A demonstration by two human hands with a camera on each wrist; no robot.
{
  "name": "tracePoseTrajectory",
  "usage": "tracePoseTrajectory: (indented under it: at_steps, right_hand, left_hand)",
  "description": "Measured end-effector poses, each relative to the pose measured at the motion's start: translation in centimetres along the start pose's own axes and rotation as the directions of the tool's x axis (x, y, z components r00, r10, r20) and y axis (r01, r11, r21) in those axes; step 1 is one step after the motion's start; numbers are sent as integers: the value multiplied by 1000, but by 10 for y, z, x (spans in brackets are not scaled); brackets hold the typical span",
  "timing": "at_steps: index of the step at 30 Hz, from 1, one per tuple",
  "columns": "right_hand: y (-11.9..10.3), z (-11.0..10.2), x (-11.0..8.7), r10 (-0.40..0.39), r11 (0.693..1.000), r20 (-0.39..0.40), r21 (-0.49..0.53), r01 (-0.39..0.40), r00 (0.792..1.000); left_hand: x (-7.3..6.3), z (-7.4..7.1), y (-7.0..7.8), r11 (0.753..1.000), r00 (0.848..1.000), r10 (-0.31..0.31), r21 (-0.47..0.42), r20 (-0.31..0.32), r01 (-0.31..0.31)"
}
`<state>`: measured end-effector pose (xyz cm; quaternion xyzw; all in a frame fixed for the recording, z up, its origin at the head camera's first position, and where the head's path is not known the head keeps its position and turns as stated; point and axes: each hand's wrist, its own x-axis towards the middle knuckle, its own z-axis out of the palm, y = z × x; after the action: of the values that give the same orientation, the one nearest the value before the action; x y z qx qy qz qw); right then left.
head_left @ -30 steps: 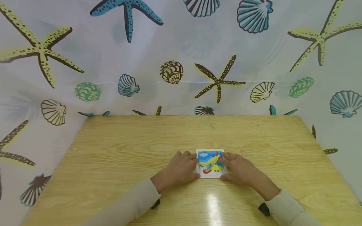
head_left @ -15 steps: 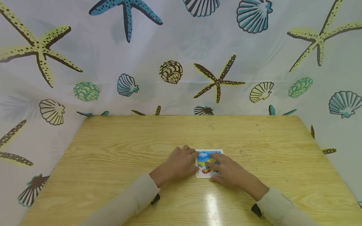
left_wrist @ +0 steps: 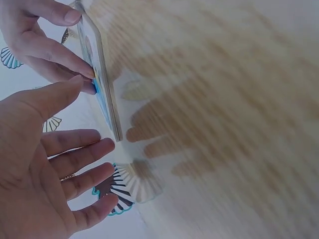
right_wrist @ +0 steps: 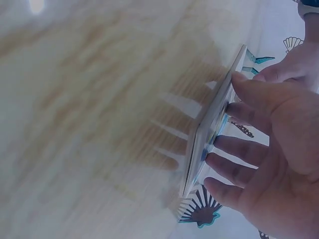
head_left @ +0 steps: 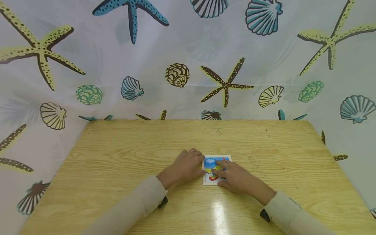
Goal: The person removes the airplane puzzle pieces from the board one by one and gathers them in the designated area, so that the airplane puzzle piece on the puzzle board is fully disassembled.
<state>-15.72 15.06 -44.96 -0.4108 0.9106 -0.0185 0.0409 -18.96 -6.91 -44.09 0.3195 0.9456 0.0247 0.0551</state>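
Note:
A thin, square picture board (head_left: 208,179) with a white border lies flat on the wooden table. It shows a yellow airplane on a blue sky, partly covered by fingers. My left hand (head_left: 189,165) is at the board's left edge, fingers relaxed and spread; in the left wrist view the left hand (left_wrist: 45,164) has nothing in its grasp. Over the board's right half lies my right hand (head_left: 238,178), its extended fingertips touching the picture. In the right wrist view, the right hand's fingers (right_wrist: 234,169) rest on the face of the board (right_wrist: 199,139), with the thumb near its edge.
The wooden table (head_left: 132,143) extends around the board on all sides. A white cloth (head_left: 158,58) printed with starfish and shells hangs behind it and along both sides. Light glares off the table (head_left: 219,212) in front of the board.
My right hand has slid left from the board's right edge onto the picture. The left thumb has shifted slightly up along the left edge. The board stays in place.

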Motion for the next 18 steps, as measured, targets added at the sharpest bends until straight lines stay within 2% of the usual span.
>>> tracePoseTrajectory:
  at_steps: [6, 12, 18]
  right_hand:
    - [0, 0, 0, -2, 1000, -1, 10, 2, 1000]
    - [1, 3, -2, -4, 998, -22, 59, 5, 1000]
    - [4, 6, -2, -22, 998, -37, 49, 24, 999]
  left_hand:
    - [5, 0, 0, 998, 1000, -1, -64, 27, 3]
    - [11, 2, 2, 995, 999, 5, -103, 41, -1]
    - [18, 4, 7, 993, 998, 6, -117, 59, 1]
